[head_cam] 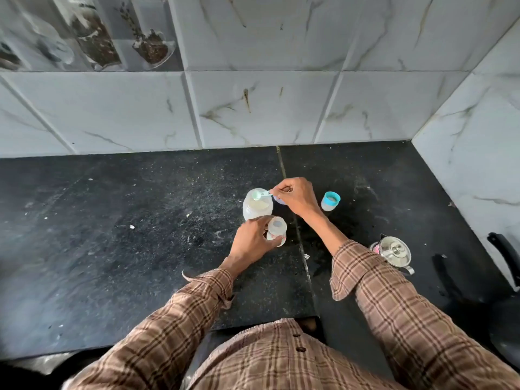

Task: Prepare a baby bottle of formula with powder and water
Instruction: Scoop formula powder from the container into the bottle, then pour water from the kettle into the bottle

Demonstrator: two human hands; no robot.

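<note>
**kettle_fan:** Two hands over a black stone counter [140,235], and that slab takes up most of the shot. It runs back to a marble-look tiled wall [253,108] and into a corner on the right. Everything sits toward the middle and right, well in from the front edge.

**mixmaster:** Biggest item on it is the steel kettle [394,252] with its lid on, over by the right side, nearer the front than the rest.

**kettle_fan:** Next down is the clear powder jar [257,206], open, with pale powder showing inside. It stands near the seam running front to back through the counter.

**mixmaster:** Left hand [251,243] is curled around the baby bottle [277,230], which stands upright just in front of the jar, top open.

**kettle_fan:** Then the bottle's cap [331,201] with the blue ring, on its own to the right of the jar, toward the back.

**mixmaster:** Right hand [297,196] pinches the handle of a small pale-green scoop [260,195] between thumb and fingertips, bowl held over the jar's mouth. Can't tell how much powder is in it, too tiny.
</note>
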